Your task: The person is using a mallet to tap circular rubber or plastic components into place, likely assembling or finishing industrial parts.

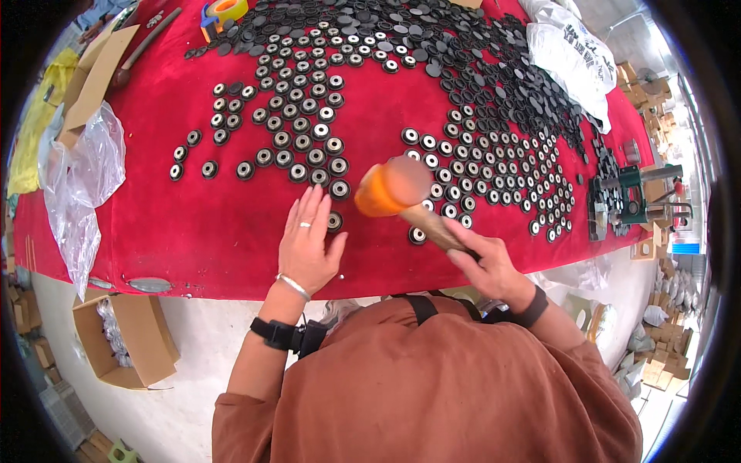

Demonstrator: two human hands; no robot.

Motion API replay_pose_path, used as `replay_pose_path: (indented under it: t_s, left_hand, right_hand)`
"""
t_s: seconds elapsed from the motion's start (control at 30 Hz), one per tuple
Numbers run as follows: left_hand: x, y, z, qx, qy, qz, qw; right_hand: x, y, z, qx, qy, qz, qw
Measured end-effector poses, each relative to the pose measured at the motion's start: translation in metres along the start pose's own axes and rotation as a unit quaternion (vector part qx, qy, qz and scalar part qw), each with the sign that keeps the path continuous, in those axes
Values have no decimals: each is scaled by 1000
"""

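My right hand (494, 268) grips the wooden handle of an orange-headed mallet (382, 191), its head blurred above the red cloth between two groups of parts. My left hand (310, 245) is flat with fingers stretched out, a ring and a bangle on it. Beside its thumb and forefinger sits a black ring with a metal bearing (334, 221) in its middle. Another black-rimmed bearing (340, 188) lies just past the fingertips. Similar bearings (505, 166) spread in loose rows to the left and right of the mallet.
The red-clothed table (154, 224) carries a heap of black discs and rings (502, 85) at the back. A green metal hand press (629, 193) stands at the right edge. A tape dispenser (224, 11), white sack (571, 58) and clear plastic bag (85, 177) lie around. An open carton (150, 339) is below left.
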State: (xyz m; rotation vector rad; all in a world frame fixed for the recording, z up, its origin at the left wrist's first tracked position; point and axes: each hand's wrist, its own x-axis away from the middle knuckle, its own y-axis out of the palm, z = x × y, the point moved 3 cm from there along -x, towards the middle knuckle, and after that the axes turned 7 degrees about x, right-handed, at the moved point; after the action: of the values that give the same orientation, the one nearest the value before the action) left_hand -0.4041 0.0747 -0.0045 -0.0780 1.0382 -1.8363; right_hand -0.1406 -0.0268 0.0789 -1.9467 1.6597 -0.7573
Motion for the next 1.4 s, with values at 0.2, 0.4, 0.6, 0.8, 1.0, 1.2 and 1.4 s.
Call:
replay_pose_path:
  t_s: [0.2,0.4,0.6,0.8,1.0,1.2,1.4]
  left_hand:
    - [-32,41,0,-94,-31,-52,994]
    - [-53,69,17,-113,-16,-117,987]
    - [-86,94,38,-7,29,-128,991]
    - [-62,54,47,45,117,-39,991]
    - [-15,-2,3,-33,3,53,998]
    - [5,-6,-29,4,-88,127,988]
    - [0,-7,-23,-9,-79,124,989]
  right_hand:
    - [19,-26,21,-87,131,77,984]
    - [17,-30,27,-153,134,111,973]
    - [-6,-25,19,-199,153,97,963]
    - [-44,-12,3,-92,89,39,991]
    - [-70,17,-4,54,-75,27,995]
    - [-81,10,-9,80,-66,-2,995]
    - [-95,5,-32,13,-54,117,992]
